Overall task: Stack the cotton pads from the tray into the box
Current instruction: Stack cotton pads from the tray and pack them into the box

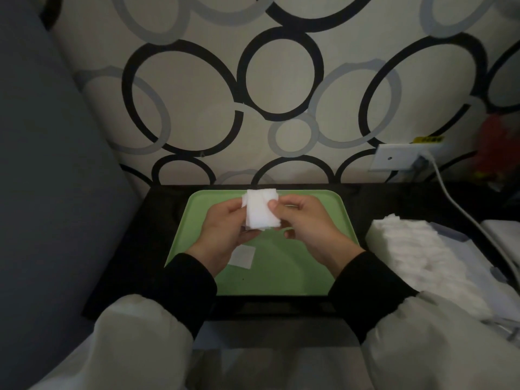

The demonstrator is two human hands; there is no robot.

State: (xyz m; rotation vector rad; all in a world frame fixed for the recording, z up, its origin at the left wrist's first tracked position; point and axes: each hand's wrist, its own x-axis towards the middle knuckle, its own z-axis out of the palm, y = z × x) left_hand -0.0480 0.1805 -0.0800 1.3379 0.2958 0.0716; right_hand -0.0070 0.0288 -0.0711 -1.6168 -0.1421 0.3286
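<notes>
A green tray (323,209) lies on a dark table. Above its far half I hold a small stack of white square cotton pads (260,208) between both hands. My left hand (225,232) cups the stack from the left and below. My right hand (306,223) pinches its right edge with the thumb on top. One single pad (242,256) lies flat on the tray below my left hand. To the right of the tray stands a clear box (455,237) holding a long row of stacked white pads (416,249).
The dark table (118,263) sits against a wall with black and grey rings. A wall socket (399,160) with a white cable (461,209) is at the right, running past the box. A grey cushion fills the left side.
</notes>
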